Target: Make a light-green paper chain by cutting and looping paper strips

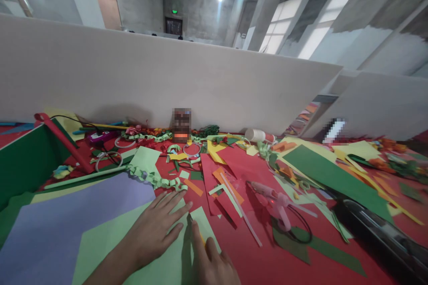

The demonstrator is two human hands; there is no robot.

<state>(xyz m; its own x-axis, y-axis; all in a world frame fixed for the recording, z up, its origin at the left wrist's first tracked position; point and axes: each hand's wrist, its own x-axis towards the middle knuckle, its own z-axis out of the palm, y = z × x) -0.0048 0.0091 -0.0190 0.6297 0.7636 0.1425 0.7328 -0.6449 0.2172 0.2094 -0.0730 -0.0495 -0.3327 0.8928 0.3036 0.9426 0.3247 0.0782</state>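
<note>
Green paper sheet (157,258) runs away from viewer; left hand (157,227) splayed flat, right hand (210,262) pinching pencil (192,231)

Two bare hands in view at the bottom edge, no gloves. Left hand (157,227) shows its back, four fingers and thumb all visible, short plain nails, no polish. No ring on any visible finger. Left wrist and forearm are bare too, no sleeve, no watch, no bracelet, forearm cut off by the frame edge. Right hand (212,263) is only partly in frame: knuckles, thumb and a finger or two show, rest cropped. No ring or band seen there; its wrist is out of view.
</note>
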